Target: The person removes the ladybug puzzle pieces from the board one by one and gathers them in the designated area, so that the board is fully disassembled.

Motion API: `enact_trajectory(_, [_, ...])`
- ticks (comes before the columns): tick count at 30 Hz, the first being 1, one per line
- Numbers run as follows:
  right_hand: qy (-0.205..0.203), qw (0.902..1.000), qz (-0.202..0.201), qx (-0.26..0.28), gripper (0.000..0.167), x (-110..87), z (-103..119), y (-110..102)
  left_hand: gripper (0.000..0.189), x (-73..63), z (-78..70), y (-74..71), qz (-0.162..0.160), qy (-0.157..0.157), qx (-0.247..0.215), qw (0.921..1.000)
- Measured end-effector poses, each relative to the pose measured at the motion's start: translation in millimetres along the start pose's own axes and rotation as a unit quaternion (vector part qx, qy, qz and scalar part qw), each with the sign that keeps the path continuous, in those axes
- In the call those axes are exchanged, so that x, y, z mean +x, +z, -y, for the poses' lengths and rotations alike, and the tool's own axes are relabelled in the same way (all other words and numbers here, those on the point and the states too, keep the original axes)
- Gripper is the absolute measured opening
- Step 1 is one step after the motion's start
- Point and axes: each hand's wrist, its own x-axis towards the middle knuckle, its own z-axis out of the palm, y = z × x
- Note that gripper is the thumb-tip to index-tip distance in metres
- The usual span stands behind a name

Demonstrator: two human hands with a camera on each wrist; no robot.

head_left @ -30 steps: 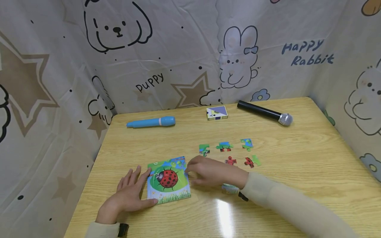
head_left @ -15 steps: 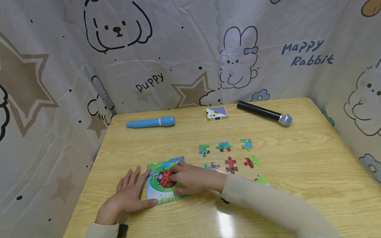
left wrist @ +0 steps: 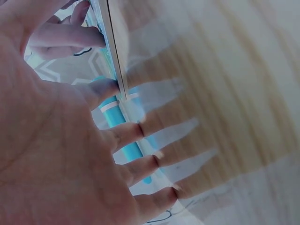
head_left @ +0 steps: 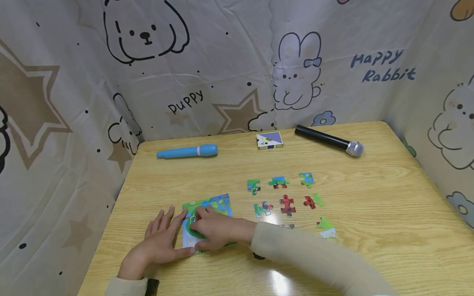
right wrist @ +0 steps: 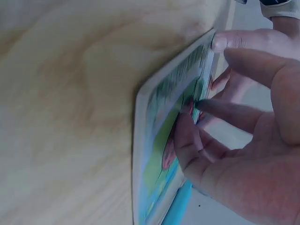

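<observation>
A flat square puzzle board [head_left: 189, 240] printed with a ladybug on green lies at the front left of the table. My left hand [head_left: 160, 242] lies spread at its left side, index fingertip at the upper left edge and thumb on the lower edge. In the left wrist view the fingers [left wrist: 124, 136] are straight and apart. Over the board is my right hand [head_left: 214, 228], its bent fingers [right wrist: 187, 136] and fingertips right at the ladybug picture, which it mostly covers. To the right lie loose jigsaw pieces, among them a red one [head_left: 287, 205] and a green-and-white one [head_left: 326, 228].
Along the back of the wooden table [head_left: 370, 197] lie a blue pen-like stick [head_left: 189, 151], a small patterned box [head_left: 269, 140] and a black microphone [head_left: 329, 141]. A printed curtain [head_left: 229, 61] encloses the back and sides. My right sleeve partly hides a lower puzzle piece.
My right hand has moved left from the board's right edge to over its middle, uncovering several jigsaw pieces. The left hand has stayed at the board's left side.
</observation>
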Motion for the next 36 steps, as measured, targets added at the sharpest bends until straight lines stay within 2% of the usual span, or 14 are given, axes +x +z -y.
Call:
enact_trajectory(7, [0.028, 0.9960, -0.019, 0.082, 0.040, 9.8, 12.1, 6.8, 0.116, 0.7, 1.0, 0.2, 0.004, 0.000, 0.002, 1.0000])
enact_trajectory(13, [0.056, 0.9943, -0.030, 0.086, 0.027, 12.3, 16.1, 7.0, 0.116, 1.1, 0.7, 0.2, 0.006, -0.006, 0.002, 1.0000])
enact_trajectory(20, [0.080, 0.9891, -0.027, 0.120, 0.032, 14.2, 13.9, 7.8, 0.115, 1.3, 0.9, 1.0, 0.007, -0.009, 0.005, 0.9999])
enact_trajectory(29, [0.063, 0.9914, -0.039, 0.108, 0.031, 13.0, 8.4, 9.5, 0.115, -0.2, 0.0, -0.4, 0.006, -0.005, 0.002, 1.0000])
enact_trajectory(36, [0.055, 0.9888, -0.043, 0.132, 0.025, 8.1, 5.4, 5.5, 0.115, 1.4, 1.7, 0.7, -0.001, -0.004, -0.002, 1.0000])
